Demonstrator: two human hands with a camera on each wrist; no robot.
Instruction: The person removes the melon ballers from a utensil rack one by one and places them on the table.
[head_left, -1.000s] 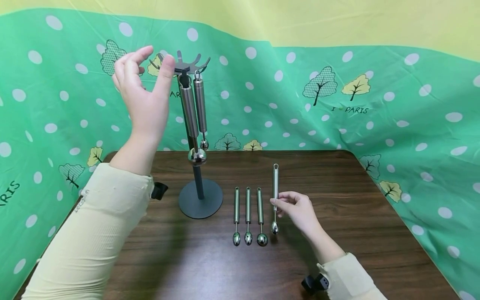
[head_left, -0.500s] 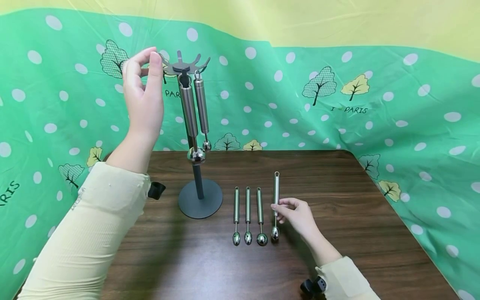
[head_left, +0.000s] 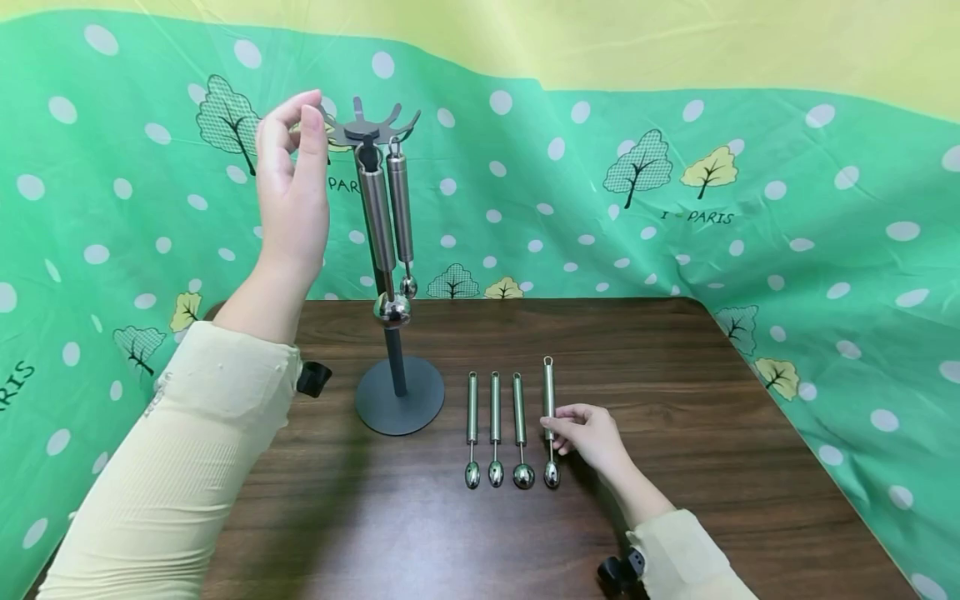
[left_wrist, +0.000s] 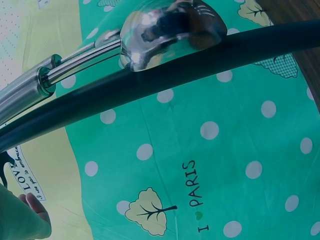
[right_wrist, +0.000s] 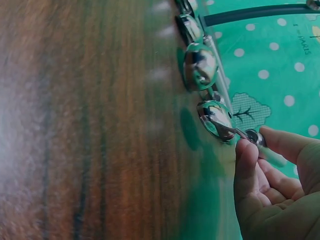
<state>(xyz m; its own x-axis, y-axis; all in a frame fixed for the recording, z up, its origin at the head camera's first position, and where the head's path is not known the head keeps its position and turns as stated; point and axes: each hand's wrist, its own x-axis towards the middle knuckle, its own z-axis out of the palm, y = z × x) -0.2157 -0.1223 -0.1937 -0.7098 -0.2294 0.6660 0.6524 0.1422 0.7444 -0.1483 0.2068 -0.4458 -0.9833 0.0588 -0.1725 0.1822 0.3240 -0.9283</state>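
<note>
While the right hand (head_left: pixel 592 435) pinched a slim metal spoon (head_left: pixel 549 392) low on its handle, thumb and fingers closed on it, the left hand (head_left: pixel 292 187) was raised at the dark stand (head_left: pixel 400 400), thumb and forefinger brought together at the tip of one upper hook. The held spoon was at the right end of a row, just beside three similar spoons (head_left: pixel 495 408) that lay on the brown table (head_left: pixel 712 467); whether its bowl touched down was unclear. Two more spoons (head_left: pixel 377 217) hung from the stand.
</note>
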